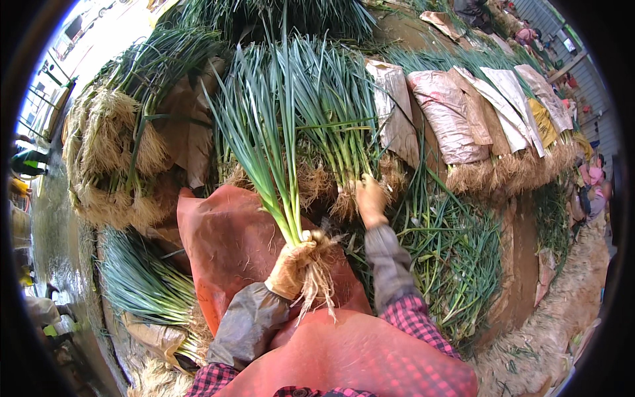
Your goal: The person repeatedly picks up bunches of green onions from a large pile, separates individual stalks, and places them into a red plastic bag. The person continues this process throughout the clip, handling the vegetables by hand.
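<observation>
My left hand (291, 265), in a soiled glove, grips a small bunch of long green onions (278, 198) just above their pale roots, over a red plastic apron (233, 233). The leaves point up and away, and the roots hang down past the fingers. My right hand (371, 198) reaches forward to the base of a standing row of green onions (342, 134), its fingers at the lower stems. Whether the fingers are closed on a stem cannot be made out.
Root-heavy bundles (109, 134) are stacked at the left, above another pile of green onions (149, 288). Paper-wrapped bundles (446, 119) line the right. Loose leaves (451, 258) cover the ground beside my right arm. A person in pink (595, 186) is at the far right edge.
</observation>
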Demonstrator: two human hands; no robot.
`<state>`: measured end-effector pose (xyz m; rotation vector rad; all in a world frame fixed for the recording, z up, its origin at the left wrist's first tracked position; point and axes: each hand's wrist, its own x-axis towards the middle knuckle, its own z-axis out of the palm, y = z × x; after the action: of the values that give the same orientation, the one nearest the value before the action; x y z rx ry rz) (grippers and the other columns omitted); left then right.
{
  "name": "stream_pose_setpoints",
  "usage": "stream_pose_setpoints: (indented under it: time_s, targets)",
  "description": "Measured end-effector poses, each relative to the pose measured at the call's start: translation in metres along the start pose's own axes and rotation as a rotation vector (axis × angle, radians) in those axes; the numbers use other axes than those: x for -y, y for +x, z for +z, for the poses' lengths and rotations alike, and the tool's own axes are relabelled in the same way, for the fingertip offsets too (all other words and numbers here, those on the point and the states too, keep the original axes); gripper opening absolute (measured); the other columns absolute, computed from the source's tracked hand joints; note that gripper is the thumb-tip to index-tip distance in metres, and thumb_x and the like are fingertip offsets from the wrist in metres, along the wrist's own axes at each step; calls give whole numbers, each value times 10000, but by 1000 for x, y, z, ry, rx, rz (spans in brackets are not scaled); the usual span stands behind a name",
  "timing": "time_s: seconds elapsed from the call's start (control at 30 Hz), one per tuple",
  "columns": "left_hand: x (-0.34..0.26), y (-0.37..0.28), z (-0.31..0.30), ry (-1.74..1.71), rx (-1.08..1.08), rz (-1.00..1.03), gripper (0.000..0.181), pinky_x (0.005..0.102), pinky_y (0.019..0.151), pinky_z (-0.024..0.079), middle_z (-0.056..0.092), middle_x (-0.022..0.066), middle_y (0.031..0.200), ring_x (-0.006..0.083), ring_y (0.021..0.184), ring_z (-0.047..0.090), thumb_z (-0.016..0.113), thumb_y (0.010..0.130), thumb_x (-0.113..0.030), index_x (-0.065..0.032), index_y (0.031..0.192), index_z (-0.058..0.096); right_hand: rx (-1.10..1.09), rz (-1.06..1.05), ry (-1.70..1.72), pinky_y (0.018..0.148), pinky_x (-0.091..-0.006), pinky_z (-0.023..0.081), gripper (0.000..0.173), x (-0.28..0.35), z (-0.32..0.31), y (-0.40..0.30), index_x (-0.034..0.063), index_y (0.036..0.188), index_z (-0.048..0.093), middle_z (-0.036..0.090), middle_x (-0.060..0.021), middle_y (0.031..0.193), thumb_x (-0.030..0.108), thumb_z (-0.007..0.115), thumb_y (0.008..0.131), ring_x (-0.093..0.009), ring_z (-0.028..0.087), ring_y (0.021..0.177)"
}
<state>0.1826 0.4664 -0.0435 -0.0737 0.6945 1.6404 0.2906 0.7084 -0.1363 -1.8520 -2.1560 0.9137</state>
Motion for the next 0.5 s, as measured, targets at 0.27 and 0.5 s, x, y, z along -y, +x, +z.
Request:
stream_pose_setpoints:
  time_s: [0.27, 0.5]
  targets:
    - [10, 6, -5, 55, -125, 13, 191, 314, 802, 525, 625, 17, 959, 136, 836, 569, 706, 913, -181, -82, 1023, 586, 216, 81, 437, 631, -266, 490, 240, -9, -28, -5, 38, 1145, 625, 667, -70, 930, 220, 542, 1013, -113, 604, 731]
    - [61, 12, -7, 158, -169, -87, 343, 289, 771, 571, 687, 48, 998, 149, 856, 674, 674, 889, 32, -40, 1215, 595, 650, 1, 882, 599, -208, 414, 360, 29, -63, -119, 59, 1121, 654, 647, 24, 870, 389, 612, 986, -57, 534, 686]
